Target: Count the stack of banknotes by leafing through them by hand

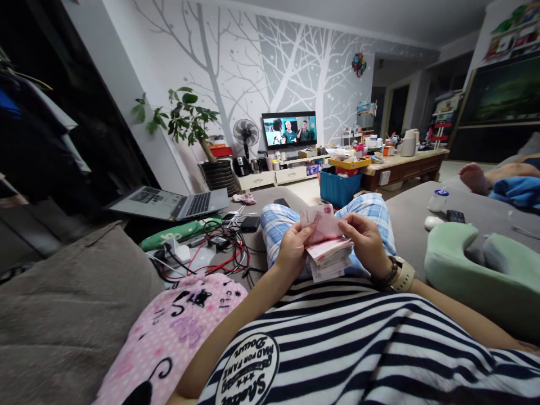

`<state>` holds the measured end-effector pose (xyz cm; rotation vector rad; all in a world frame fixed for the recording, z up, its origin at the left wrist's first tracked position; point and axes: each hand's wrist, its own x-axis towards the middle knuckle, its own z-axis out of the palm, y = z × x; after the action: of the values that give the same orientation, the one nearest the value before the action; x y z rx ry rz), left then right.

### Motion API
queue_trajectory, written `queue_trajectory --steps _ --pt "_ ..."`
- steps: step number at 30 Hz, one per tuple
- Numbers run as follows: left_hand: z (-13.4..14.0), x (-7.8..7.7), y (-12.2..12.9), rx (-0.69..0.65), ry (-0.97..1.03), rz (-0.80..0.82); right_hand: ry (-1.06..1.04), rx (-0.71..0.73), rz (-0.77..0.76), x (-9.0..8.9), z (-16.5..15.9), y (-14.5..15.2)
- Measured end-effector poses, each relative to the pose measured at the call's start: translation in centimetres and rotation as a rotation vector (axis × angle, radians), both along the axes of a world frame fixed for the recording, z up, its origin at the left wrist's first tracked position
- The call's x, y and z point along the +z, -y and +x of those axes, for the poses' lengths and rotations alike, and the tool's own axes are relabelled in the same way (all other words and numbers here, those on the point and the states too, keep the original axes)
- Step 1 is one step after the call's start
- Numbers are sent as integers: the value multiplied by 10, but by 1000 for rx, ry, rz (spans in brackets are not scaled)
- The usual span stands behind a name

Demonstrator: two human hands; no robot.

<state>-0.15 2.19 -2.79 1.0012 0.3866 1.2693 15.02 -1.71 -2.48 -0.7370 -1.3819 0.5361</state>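
A folded stack of pink banknotes (329, 256) is held over my lap, its lower ends fanned toward my striped shirt. My left hand (294, 247) grips the stack from the left side, thumb lying across the notes. At the upper right corner of a raised banknote (323, 222), the thumb and fingers of my right hand (365, 239) are pinched together. A watch and a dark bracelet sit on the right wrist. The fingers behind the notes are hidden. Blue checked trousers (276, 222) show beyond both hands.
To the left lie an open laptop (202, 203), tangled cables (228, 253) and a pink patterned cushion (198, 315). A green neck pillow (451, 253), a white mouse (433, 223) and a remote (455, 216) rest on the right. Another person's bare foot (473, 177) is at far right.
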Motion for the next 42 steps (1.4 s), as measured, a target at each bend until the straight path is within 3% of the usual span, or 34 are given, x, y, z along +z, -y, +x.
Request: queue_trajectory --steps 19,42 --pt "1 -7 -8 94 40 -16 28 -18 -11 -1 0 0" --pt "1 -8 -9 46 61 -23 39 33 22 -3 2 1"
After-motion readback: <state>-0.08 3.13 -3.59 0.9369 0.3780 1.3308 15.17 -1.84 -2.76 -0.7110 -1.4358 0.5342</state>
